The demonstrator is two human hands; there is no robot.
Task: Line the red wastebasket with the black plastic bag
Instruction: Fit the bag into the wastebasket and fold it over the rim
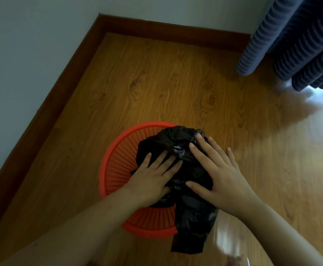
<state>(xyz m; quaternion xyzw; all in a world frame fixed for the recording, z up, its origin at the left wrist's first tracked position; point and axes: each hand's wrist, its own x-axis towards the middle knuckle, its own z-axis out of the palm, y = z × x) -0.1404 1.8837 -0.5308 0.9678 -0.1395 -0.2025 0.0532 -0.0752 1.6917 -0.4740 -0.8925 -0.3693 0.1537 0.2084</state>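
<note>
Now two flat, spread hands, left hand (153, 175) and right hand (217, 169), press one black bag (178, 144) over one red wastebasket (116, 160).

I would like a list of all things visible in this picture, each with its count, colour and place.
wastebasket: one, red slatted plastic, on the floor near the middle.
plastic bag: one, black, crumpled over the basket opening, one part hanging over the near rim.
floor: one, brown wood pattern.
skirting board: brown, along both walls.
walls: two, pale, meeting in a corner at the top.
curtain: dark blue, pleated, top right.
left hand: one, flat on the bag.
right hand: one, flat on the bag.
</note>
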